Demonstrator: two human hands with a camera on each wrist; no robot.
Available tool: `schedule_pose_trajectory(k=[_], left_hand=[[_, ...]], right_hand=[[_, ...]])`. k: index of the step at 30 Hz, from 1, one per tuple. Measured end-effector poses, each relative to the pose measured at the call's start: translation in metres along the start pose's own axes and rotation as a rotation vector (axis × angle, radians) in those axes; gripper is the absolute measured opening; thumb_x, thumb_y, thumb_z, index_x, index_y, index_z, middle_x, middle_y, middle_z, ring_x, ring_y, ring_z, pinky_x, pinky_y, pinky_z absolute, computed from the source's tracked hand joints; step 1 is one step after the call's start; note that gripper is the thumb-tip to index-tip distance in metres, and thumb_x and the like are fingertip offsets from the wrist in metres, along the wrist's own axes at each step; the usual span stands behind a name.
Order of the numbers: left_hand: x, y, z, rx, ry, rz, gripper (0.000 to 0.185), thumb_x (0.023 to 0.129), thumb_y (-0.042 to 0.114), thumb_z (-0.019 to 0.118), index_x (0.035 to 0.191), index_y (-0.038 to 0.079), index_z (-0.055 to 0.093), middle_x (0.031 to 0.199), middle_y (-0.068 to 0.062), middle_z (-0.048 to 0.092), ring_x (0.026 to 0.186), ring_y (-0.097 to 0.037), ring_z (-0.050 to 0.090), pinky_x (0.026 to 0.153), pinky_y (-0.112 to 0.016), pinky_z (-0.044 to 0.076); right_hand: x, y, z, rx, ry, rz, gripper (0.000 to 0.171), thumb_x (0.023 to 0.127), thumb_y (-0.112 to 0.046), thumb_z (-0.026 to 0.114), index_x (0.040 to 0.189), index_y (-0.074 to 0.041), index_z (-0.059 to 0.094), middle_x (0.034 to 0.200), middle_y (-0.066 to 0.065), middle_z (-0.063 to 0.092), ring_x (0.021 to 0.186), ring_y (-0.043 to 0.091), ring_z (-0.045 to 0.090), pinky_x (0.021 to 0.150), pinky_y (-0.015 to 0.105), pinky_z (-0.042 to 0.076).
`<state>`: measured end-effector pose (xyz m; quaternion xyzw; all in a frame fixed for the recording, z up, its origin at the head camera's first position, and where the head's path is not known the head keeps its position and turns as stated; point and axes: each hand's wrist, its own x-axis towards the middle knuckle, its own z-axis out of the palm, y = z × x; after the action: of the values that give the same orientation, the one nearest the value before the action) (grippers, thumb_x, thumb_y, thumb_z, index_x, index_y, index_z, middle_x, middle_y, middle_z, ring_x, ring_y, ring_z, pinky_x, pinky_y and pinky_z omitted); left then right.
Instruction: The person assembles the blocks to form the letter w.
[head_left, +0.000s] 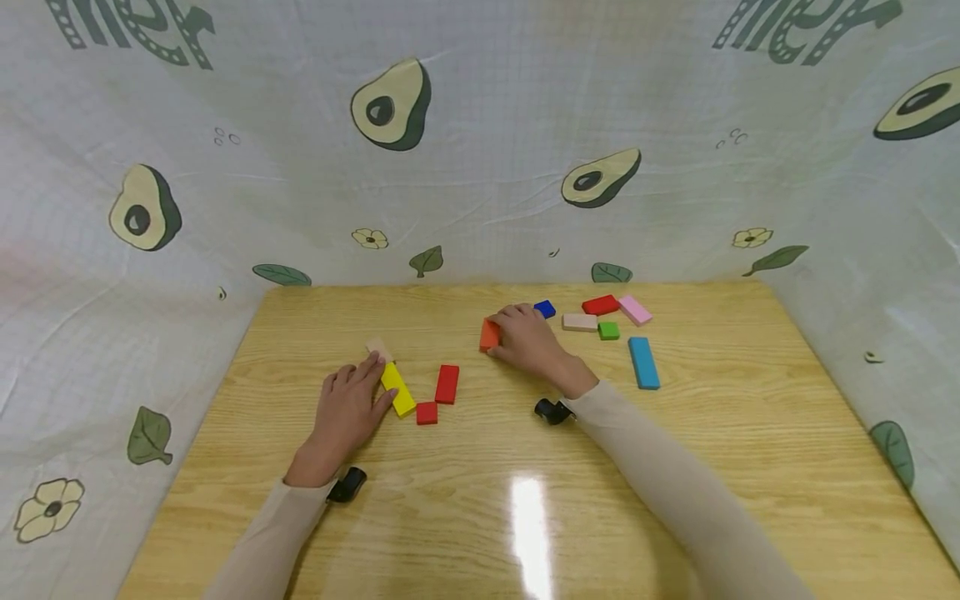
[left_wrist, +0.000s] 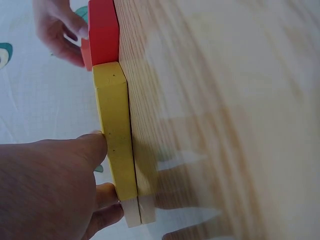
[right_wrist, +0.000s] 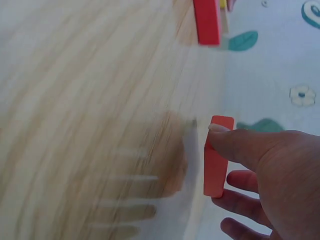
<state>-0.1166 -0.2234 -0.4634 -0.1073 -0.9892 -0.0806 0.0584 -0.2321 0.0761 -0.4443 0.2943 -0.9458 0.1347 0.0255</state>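
My left hand [head_left: 349, 408] lies beside a yellow block [head_left: 398, 389], its thumb touching it. The index fingertip rests where that block meets a small beige block [head_left: 379, 348]. In the left wrist view, the thumb touches the top of the yellow block [left_wrist: 116, 135] and another finger reaches the beige block [left_wrist: 131, 212]. Farther right, my right hand [head_left: 528, 340] pinches an orange-red block [head_left: 489, 335] between thumb and fingers. In the right wrist view, the thumb lies across this block [right_wrist: 216, 170]. Between the hands are a red rectangular block [head_left: 447, 384] and a red square block [head_left: 427, 413].
Beyond the right hand are a dark blue block [head_left: 545, 309], a red block [head_left: 601, 305], a pink block [head_left: 635, 309], a pale block [head_left: 579, 322] and a green block [head_left: 609, 331]. A long light-blue block [head_left: 644, 363] lies nearer. Patterned cloth [head_left: 480, 167] surrounds the wooden table [head_left: 450, 517].
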Motion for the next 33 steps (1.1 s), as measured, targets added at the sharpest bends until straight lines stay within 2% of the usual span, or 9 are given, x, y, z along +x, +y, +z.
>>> schedule_pose_trajectory(k=[14,28,33], left_hand=[[0.001,0.001,-0.002,-0.001,-0.016,-0.009,0.059,0.091,0.041,0.056,0.138,0.006,0.045,0.143,-0.012,0.038,0.118,-0.038,0.04,0.096,-0.055,0.028],[0.001,0.001,0.0,-0.008,-0.012,-0.013,0.059,0.091,0.041,0.056,0.138,0.007,0.045,0.143,-0.012,0.038,0.117,-0.037,0.04,0.097,-0.055,0.028],[0.001,0.0,0.0,-0.011,-0.009,-0.014,0.059,0.091,0.04,0.057,0.138,0.006,0.045,0.143,-0.012,0.038,0.117,-0.038,0.04,0.097,-0.055,0.028]], right_hand=[[0.013,-0.032,0.011,0.03,-0.027,-0.041,0.054,0.081,-0.041,0.069,0.126,-0.013,0.058,0.12,0.003,0.057,0.112,0.024,0.047,0.094,0.041,0.037],[0.021,-0.039,0.023,0.025,-0.057,-0.04,0.054,0.083,-0.045,0.067,0.127,-0.016,0.059,0.121,0.001,0.055,0.11,0.021,0.045,0.093,0.038,0.037],[0.022,-0.04,0.022,0.02,-0.065,-0.052,0.049,0.087,-0.043,0.062,0.128,-0.016,0.059,0.12,0.001,0.055,0.109,0.022,0.045,0.092,0.039,0.037]])
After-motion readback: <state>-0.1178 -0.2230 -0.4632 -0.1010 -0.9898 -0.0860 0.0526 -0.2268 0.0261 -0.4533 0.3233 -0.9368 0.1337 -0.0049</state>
